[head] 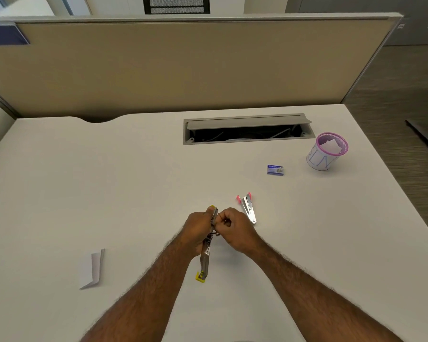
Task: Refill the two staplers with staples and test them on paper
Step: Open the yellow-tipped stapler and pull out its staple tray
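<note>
A yellow stapler (205,264) is swung open and held upright above the middle of the white desk (109,193). My left hand (198,230) grips its metal body. My right hand (235,230) pinches at the stapler's channel near the top; whether staples sit between the fingers is hidden. A pink stapler (248,208) lies open on the desk just right of my hands. A small blue staple box (275,170) rests farther back on the right. A folded white paper (94,269) lies at the front left.
A pink mesh cup (328,152) with paper inside stands at the back right near the desk's edge. An open grey cable tray (247,129) is set into the desk's rear. A beige partition (183,65) closes off the back.
</note>
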Tool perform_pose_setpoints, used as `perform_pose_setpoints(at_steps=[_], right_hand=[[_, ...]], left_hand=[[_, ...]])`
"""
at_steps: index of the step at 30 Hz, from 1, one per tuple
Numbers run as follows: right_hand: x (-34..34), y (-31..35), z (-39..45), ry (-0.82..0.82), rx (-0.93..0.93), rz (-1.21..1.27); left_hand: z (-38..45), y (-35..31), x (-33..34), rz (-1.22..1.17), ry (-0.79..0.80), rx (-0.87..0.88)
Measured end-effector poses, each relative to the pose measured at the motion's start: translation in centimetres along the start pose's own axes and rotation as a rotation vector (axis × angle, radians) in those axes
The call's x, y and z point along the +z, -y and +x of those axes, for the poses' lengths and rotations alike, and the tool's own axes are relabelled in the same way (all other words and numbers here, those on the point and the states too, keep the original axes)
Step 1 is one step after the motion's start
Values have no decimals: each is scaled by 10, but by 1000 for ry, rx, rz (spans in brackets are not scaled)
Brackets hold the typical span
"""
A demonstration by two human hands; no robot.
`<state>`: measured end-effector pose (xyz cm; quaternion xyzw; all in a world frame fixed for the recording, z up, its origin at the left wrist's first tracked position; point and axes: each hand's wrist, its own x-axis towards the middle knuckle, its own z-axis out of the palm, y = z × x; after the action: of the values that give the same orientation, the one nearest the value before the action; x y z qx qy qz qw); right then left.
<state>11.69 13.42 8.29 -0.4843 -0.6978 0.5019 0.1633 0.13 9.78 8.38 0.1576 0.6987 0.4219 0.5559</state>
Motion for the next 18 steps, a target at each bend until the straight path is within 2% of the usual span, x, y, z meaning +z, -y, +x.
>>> perform_pose_setpoints(at_steps=[5,10,18], right_hand=[[-2,-5,-1,26,60,103],[-2,-7,-2,33,42,221],[-1,-4,2,0,-75,-66]], left_hand=[[0,-2,-4,-75,60,-46],[1,-3,-5,-53,16,-42],[-1,-3,-6,50,3,-25]])
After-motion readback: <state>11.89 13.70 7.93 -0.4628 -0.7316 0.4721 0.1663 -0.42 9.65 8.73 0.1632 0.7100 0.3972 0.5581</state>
